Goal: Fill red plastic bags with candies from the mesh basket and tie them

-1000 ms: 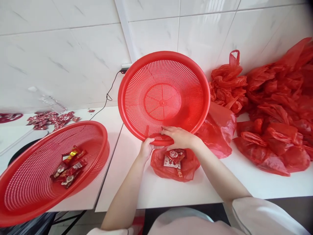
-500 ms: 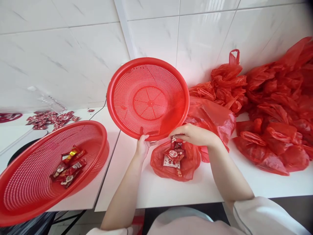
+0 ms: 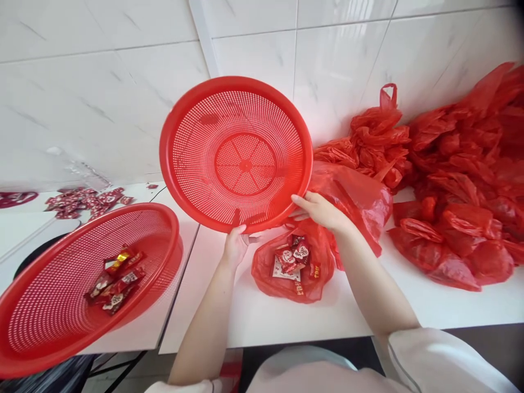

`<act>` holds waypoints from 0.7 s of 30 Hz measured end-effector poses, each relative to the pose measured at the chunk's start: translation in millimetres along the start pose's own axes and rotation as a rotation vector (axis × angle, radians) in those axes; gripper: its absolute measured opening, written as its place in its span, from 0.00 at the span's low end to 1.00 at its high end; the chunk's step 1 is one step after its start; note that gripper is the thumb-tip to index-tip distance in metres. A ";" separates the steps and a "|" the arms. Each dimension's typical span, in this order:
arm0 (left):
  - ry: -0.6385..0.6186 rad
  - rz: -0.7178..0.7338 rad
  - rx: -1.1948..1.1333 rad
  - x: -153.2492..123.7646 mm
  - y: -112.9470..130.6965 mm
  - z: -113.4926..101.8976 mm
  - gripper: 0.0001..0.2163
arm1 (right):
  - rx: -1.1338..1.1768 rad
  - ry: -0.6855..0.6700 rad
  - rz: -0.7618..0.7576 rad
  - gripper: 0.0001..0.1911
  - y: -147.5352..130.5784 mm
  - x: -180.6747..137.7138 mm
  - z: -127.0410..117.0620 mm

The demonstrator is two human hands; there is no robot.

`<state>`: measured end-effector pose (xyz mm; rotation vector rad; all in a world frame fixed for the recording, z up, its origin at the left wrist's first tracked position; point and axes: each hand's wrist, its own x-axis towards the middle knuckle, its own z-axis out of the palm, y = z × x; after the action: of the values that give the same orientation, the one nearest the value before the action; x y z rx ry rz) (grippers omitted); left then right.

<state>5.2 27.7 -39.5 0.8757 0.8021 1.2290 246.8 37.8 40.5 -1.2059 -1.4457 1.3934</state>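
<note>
A round red plastic basket (image 3: 245,164) with mesh walls is held up, its open side tilted toward me and nothing inside. My left hand (image 3: 236,246) grips its lower rim, thumb on the inside and fingers underneath. At the lower right of the same rim, my right hand (image 3: 317,209) has its thumb over the edge, the other fingers partly hidden beneath. Below the hands, an opened red plastic bag (image 3: 262,265) sits on the white table, with several red snack packets (image 3: 289,257) and a white printed card (image 3: 282,274) in it.
On the left, a second red basket (image 3: 161,229) stands tilted, holding several wrapped packets (image 3: 117,278). Small red packets (image 3: 77,201) lie piled behind it. Filled red bags (image 3: 462,234) crowd the right of the white table (image 3: 196,305), against a tiled wall.
My right hand has released a packet into the bag and risen to the basket's rim. The held basket has moved up and slightly left, nearer to me.
</note>
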 end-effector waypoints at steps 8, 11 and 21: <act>0.746 0.444 -0.078 8.0 10.0 -13.5 0.32 | 0.460 0.262 -0.178 0.14 -20.2 -14.9 -5.1; 0.953 0.495 -0.057 10.6 16.9 -26.1 0.34 | 0.459 0.248 -0.200 0.15 -24.7 -22.5 -7.5; 0.780 0.501 0.037 15.9 -3.0 -15.8 0.19 | 0.354 0.157 -0.192 0.17 -28.5 -33.1 -7.6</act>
<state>-4.9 45.1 -50.0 0.6297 1.2637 2.0611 259.0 9.2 72.0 -0.9041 -1.1170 1.3231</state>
